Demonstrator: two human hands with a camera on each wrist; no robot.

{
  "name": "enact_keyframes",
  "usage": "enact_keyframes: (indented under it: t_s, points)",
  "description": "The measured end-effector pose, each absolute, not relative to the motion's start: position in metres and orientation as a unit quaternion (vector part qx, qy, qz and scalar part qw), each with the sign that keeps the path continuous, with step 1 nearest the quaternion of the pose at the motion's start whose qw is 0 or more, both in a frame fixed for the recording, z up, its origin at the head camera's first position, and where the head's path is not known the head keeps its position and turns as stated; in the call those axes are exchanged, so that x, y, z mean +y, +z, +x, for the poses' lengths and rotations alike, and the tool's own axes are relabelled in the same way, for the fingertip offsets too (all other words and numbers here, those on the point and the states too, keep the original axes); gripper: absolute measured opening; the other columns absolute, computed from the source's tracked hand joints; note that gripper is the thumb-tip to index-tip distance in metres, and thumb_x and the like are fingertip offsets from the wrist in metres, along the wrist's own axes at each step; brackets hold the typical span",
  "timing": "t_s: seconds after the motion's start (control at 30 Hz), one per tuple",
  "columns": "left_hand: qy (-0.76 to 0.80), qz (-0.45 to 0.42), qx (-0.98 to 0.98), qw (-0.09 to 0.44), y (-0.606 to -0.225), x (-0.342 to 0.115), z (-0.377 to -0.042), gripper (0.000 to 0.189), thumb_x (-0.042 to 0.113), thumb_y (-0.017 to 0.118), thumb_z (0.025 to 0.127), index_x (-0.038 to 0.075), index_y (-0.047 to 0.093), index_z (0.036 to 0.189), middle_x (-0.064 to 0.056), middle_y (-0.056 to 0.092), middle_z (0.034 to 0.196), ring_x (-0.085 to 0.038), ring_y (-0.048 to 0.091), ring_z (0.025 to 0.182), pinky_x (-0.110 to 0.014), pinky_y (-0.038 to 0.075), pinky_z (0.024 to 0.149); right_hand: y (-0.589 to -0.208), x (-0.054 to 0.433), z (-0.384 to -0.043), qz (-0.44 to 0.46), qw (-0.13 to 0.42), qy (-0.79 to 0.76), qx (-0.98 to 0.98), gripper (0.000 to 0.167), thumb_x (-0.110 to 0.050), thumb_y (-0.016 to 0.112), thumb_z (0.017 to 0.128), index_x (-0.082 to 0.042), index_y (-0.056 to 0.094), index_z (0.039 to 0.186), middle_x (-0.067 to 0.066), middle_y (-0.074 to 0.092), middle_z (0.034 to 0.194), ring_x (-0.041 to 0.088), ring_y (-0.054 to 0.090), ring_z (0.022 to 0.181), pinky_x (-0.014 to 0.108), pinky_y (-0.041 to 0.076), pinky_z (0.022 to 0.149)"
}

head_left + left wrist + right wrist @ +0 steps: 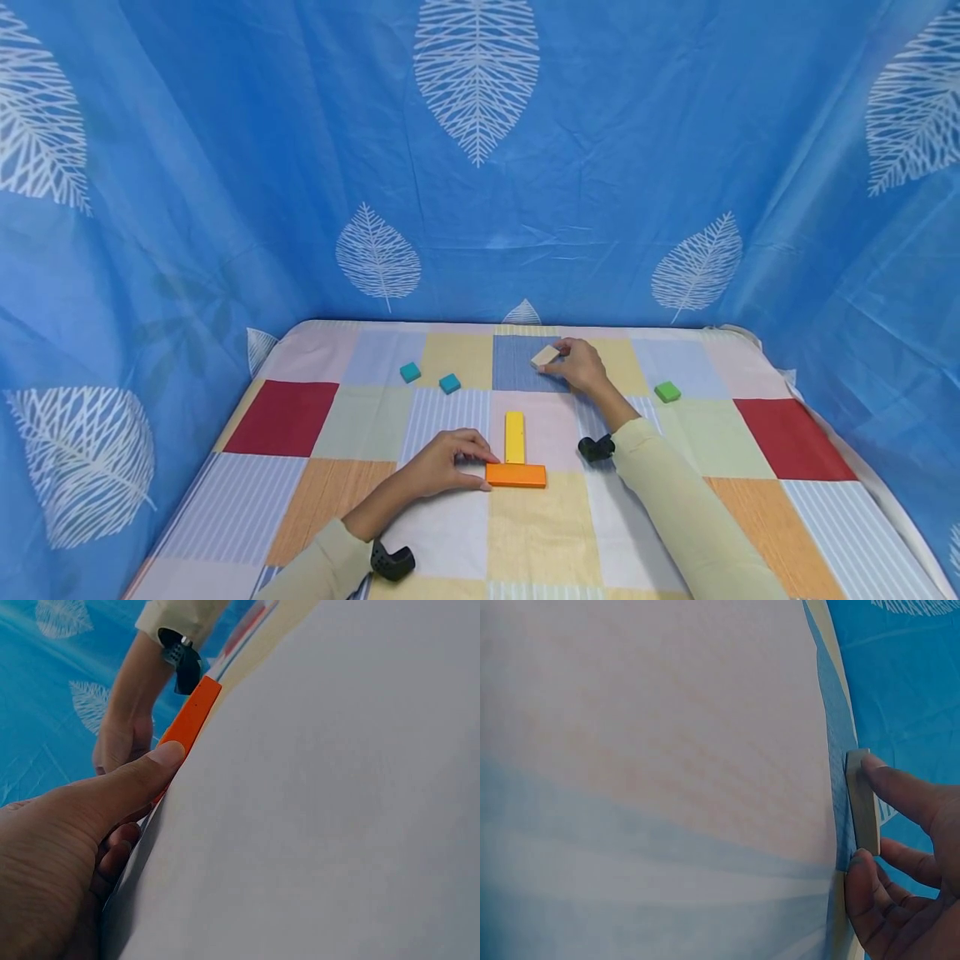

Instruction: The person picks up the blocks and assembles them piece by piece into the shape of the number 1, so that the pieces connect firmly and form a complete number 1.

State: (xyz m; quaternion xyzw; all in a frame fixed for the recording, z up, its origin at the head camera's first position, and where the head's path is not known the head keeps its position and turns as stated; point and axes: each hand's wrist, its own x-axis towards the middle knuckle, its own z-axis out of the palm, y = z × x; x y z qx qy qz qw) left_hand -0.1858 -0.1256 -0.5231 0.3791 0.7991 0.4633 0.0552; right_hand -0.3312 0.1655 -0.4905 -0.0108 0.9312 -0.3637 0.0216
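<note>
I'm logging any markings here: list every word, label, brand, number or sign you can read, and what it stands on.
No text can be read anywhere.
None on the orange block, yellow block or pale block.
Curtain: leaf prints, no writing.
Black wrist devices: any marks too small to read.

We see the left hand (82, 814) with its thumb (146, 771) touching a bright orange block (199, 711) on a pale cloth (315, 795). Behind it we see the right arm (139, 686), with a cream sleeve (154, 616) and a black thing (187, 671) near it. We also spot a blue curtain (45, 731) with white leaves (88, 705).
</note>
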Motion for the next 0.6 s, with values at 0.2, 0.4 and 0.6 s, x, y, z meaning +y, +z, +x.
enact_keyframes:
  t_s: [0.2, 0.4, 0.6]
  points:
    - [0.461, 0.378, 0.801, 0.056, -0.5233, -0.1258, -0.1865, 0.031, 0.018, 0.088, 0.08, 0.015, 0.08, 0.11, 0.008, 0.07, 0.105, -0.008, 0.062, 0.102, -0.028, 0.051, 0.093, -0.4902, 0.1646, -0.331, -0.012, 0.023, -0.357, 0.934, 0.059, -0.028, 0.084, 0.084, 0.003, 0.062, 0.13, 0.022, 0.062, 0.125, 0.036, 0.059, 0.113, 0.051, 0.046, 0.098]
    - [0.461, 0.372, 0.803, 0.057, -0.5237, -0.1258, -0.1857, 0.031, 0.019, 0.088, 0.08, 0.015, 0.08, 0.11, 0.008, 0.069, 0.105, -0.008, 0.061, 0.101, -0.028, 0.051, 0.093, -0.4919, 0.1668, -0.3308, -0.031, 0.028, -0.371, 0.928, 0.059, -0.026, 0.083, 0.083, 0.004, 0.062, 0.129, 0.022, 0.062, 0.123, 0.035, 0.058, 0.109, 0.05, 0.046, 0.098]
    - [0.462, 0.373, 0.803, 0.06, -0.5242, -0.1252, -0.1868, 0.031, 0.02, 0.088, 0.08, 0.016, 0.08, 0.11, 0.009, 0.069, 0.105, -0.008, 0.061, 0.101, -0.028, 0.051, 0.093, -0.4895, 0.1735, -0.3267, -0.074, 0.027, -0.393, 0.916, 0.057, -0.022, 0.083, 0.083, 0.006, 0.063, 0.129, 0.021, 0.064, 0.118, 0.032, 0.06, 0.102, 0.044, 0.05, 0.087]
